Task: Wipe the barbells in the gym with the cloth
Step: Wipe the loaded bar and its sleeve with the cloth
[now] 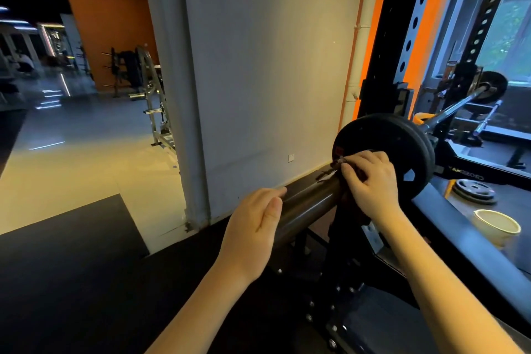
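While the left hand (253, 221) lies flat and open, fingers straight, laid against the free end of the barbell (310, 204) and holding nothing, the wiping is being done further right. Next comes the cloth (349, 211), a dark rag wrapped round the barbell just beside the weight plates (388, 141), with a tail hanging below the steel. The right hand (370, 181) has its fingers curled over the top of the cloth and pinches it against the metal.

To do this step well, I judge the right hand should hold the cloth snug all the way round and draw it outward toward the free end. Twisting along the way would wipe the underside too. The left hand can steady the end so it does not spin under the cloth. The corner where steel meets plate wants a firm push, since grime would likely gather there.

Counted: two hands, one cloth, and one barbell under them, its shaft (454, 110) running away to the right. On the near end the weight plates look like three stacked together, though their dark edges blur and there may be only two. One far plate (492, 86) shows at the other end. On the floor to the right lies a small pile of loose plates (475, 191), and beside it stands one paper cup (495, 225).
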Tool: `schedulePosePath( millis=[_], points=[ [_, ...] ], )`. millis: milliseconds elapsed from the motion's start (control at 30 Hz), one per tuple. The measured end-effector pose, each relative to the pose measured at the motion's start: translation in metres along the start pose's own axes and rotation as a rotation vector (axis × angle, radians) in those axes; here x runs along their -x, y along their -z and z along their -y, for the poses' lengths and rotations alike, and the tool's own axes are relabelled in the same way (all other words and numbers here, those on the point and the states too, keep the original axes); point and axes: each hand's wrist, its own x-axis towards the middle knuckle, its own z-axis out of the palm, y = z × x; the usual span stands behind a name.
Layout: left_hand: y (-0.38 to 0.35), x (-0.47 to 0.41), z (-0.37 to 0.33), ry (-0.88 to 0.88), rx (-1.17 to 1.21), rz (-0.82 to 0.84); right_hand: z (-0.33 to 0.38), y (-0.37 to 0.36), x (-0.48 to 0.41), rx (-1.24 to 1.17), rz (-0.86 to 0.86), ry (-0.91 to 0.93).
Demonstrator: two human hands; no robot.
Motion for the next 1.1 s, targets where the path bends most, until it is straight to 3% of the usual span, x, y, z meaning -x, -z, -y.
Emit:
schedulePosePath(
  millis=[100,167,267,367,500,600,700,800,933,1000,1100],
  points=[
    [-0.001,0.000,0.001,0.004,-0.003,-0.012,-0.020,0.004,-0.029,-0.060,0.120,-0.137],
    [-0.002,0.000,0.001,-0.011,0.007,-0.042,-0.011,-0.002,-0.024,-0.166,0.075,-0.295],
    [-0.004,0.001,0.002,-0.029,0.020,-0.075,0.029,-0.008,0.012,-0.264,-0.004,-0.181],
    [-0.004,0.001,0.001,-0.022,0.028,-0.083,0.049,0.000,0.021,-0.313,0.094,0.016],
    [-0.002,0.001,0.000,0.024,0.013,-0.075,0.028,0.010,-0.016,-0.299,0.299,-0.146],
    [-0.003,0.001,0.000,0.001,-0.033,-0.081,0.030,0.010,-0.018,-0.302,0.160,-0.264],
    [-0.003,0.002,-0.002,-0.021,-0.012,-0.067,0.057,0.003,0.014,-0.334,0.077,-0.184],
    [0.001,0.001,-0.004,-0.007,0.018,-0.015,0.071,0.005,0.037,-0.404,0.137,-0.043],
    [0.017,0.003,0.001,-0.042,0.007,0.119,0.067,0.013,0.006,-0.344,0.259,-0.271],
    [0.029,0.006,0.010,-0.051,-0.012,0.219,0.076,0.011,0.005,-0.317,0.211,-0.378],
    [0.049,0.005,0.032,-0.041,-0.048,0.357,0.097,0.006,0.023,-0.300,0.128,-0.371]
  ],
)
